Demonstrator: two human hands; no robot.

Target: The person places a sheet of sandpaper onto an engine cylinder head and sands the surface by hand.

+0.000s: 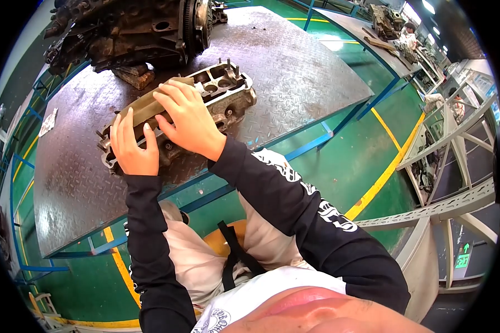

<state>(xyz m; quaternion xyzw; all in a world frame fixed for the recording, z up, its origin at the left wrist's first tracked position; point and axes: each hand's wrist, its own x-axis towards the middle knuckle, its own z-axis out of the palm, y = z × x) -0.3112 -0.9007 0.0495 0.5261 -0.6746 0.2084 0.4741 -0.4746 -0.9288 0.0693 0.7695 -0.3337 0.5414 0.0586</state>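
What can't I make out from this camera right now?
Head view:
Part of the metal casting: hidden under the brown strip, left hand and right hand.
Palm sides: turned away from the camera.
Large engine: cut off by the top edge.
Distant metal assembly: too small for detail.

Bright scene: ceiling lamps glow far beyond the right hand; worktop sheen beside it; edges bow into black.
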